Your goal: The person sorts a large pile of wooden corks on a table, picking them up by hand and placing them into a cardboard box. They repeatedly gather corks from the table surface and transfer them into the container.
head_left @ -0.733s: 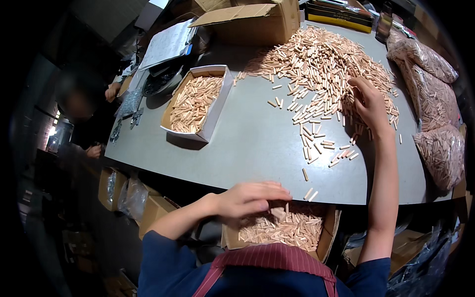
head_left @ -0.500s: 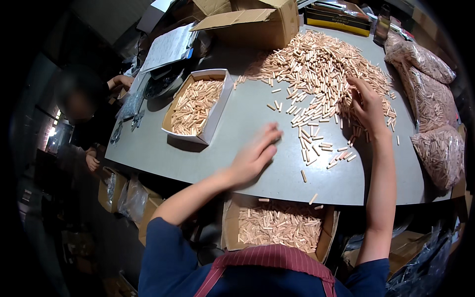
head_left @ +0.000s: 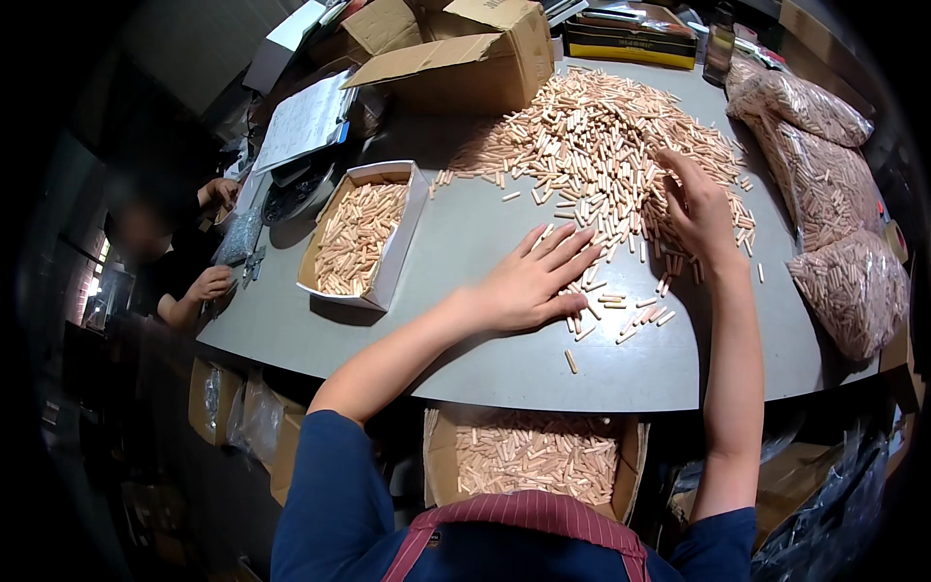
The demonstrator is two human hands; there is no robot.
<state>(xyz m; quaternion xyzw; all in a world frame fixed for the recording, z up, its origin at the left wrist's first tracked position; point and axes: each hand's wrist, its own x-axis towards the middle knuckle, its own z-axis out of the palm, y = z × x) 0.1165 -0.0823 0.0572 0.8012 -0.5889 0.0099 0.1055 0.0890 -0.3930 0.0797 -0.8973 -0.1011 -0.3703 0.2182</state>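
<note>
A large heap of small wooden dowel pins [head_left: 601,126] covers the far middle of the grey table [head_left: 465,373], with loose ones trailing toward me. My left hand [head_left: 538,279] lies palm down with fingers spread, its fingertips over the near left fringe of the dowels. At the heap's right side is my right hand [head_left: 700,211], its fingers bent and apart, fingertips touching the dowels. I see nothing held in it, though its palm is hidden. To the left stands an open white carton [head_left: 396,254] holding dowels. Below the table edge, a brown cardboard box [head_left: 441,456] contains more.
Clear plastic bags of dowels [head_left: 834,194] line the right side. An open cardboard box [head_left: 446,73] and a black-yellow box [head_left: 630,44] stand at the back, near a bottle [head_left: 719,44]. Papers [head_left: 303,121] lie back left. Another person's hand [head_left: 210,283] is at the left edge.
My left hand has moved right and forward onto the fringe of loose dowels, its fingers now spread. The right hand stays at the heap. The view has shifted slightly; the other person's hand has risen to the table.
</note>
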